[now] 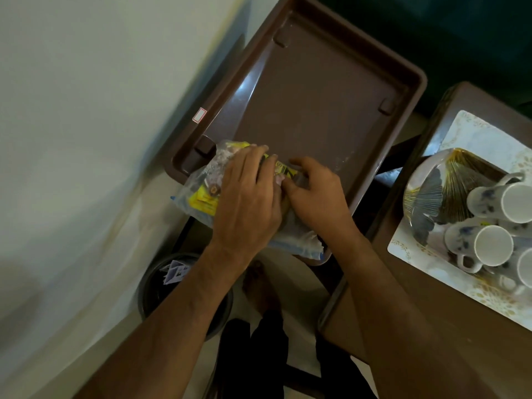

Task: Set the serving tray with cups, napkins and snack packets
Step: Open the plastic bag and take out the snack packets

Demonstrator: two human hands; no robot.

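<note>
Two bare arms reaching down and forward, closest of all. Left hand [247, 197] lying on top of a clear bag of snack packets [207, 191], fingers bent over it and gripping. Right hand [316, 194] just beside the left, touching it, thumb and fingers pinching the same bag near its middle. Looks like working the bag open or pulling a packet out, but hard to tell which.

Bag half under the hands, hanging over the near edge of a big brown tray [311, 105]. Yellow packets showing through the plastic. Past the fingertips, only bare tray floor. No cups, napkins or snacks set out there yet, so the job seems just begun.

Off to the right of the right hand, well apart, a white mat [472, 133] on a brown table [403, 298], with a fancy plate [426, 197] and white cups [489, 243] lying on their sides. No napkins plain to see anywhere.

Below the left wrist, down low, a dark round bin [152, 283] with some paper in it.

What could go wrong: bag sits on the tray's edge, so a hard tug might tip it off toward the floor or the bin. Thin plastic could rip wide and spill packets. Pressing down on that edge might rock the tray. Cups lying on their sides could roll if the table gets bumped.
</note>
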